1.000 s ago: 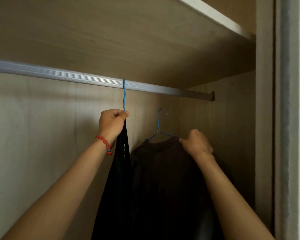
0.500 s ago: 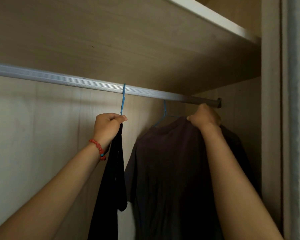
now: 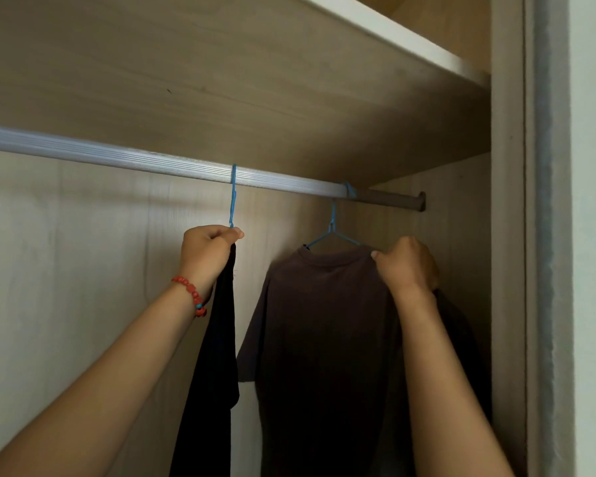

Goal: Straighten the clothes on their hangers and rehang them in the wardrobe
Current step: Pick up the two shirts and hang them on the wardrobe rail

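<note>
A ribbed metal rail (image 3: 117, 159) runs across the wardrobe. A blue hanger (image 3: 233, 197) hooks over it and carries a black garment (image 3: 217, 366) seen edge-on. My left hand (image 3: 207, 253) grips the top of that hanger and garment just under the hook. Further right a second blue hanger (image 3: 331, 228) is hooked on the rail near its end, bearing a dark brown T-shirt (image 3: 324, 339). My right hand (image 3: 406, 266) pinches the T-shirt's right shoulder on the hanger. The shirt's right sleeve is hidden behind my arm.
A wooden shelf (image 3: 393, 32) lies above the rail. The wardrobe's right side panel (image 3: 506, 270) stands close to the T-shirt, with the rail's end socket (image 3: 417, 201) fixed to it. The back panel (image 3: 66, 253) is pale wood left of the black garment.
My right hand lifted the brown T-shirt on its hanger up to the rail, hooked it on near the right end, then came down a little. My left hand stayed on the black garment's hanger.
</note>
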Motion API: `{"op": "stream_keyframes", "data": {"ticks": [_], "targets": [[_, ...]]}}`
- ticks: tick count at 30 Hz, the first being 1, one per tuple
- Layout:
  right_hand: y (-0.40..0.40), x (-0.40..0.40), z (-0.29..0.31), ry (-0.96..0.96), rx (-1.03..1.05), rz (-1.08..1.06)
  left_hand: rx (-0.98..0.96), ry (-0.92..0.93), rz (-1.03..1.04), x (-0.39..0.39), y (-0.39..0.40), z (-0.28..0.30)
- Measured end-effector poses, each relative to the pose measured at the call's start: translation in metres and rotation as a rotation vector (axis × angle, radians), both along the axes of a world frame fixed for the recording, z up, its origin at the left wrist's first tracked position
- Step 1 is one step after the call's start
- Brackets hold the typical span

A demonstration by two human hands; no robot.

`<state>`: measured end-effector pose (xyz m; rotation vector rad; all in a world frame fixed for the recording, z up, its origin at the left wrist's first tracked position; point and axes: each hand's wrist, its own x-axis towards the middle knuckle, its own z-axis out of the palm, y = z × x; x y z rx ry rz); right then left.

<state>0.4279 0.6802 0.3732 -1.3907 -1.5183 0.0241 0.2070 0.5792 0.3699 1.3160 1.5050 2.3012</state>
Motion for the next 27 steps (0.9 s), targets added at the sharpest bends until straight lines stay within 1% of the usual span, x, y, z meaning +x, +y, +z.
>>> {"op": "stream_keyframes", "data": {"ticks": [3, 7, 16, 22, 27], "targets": [[0.005, -0.001, -0.011, 0.045, -0.025, -0.006, 0.009, -0.013, -0.008, 0.003, 0.002, -0.002], [0.010, -0.005, -0.012, 0.070, -0.066, 0.024, 0.020, -0.019, -0.003, 0.006, 0.002, -0.004], [0.015, 0.002, -0.016, 0.126, -0.096, -0.053, 0.033, -0.004, 0.009, 0.015, 0.009, -0.006], [0.011, 0.001, -0.018, 0.098, -0.093, -0.061, 0.018, 0.025, 0.022, 0.021, 0.013, -0.005], [-0.002, -0.001, -0.024, 0.050, -0.038, -0.061, 0.015, 0.069, 0.045, 0.020, 0.009, -0.011]]}}
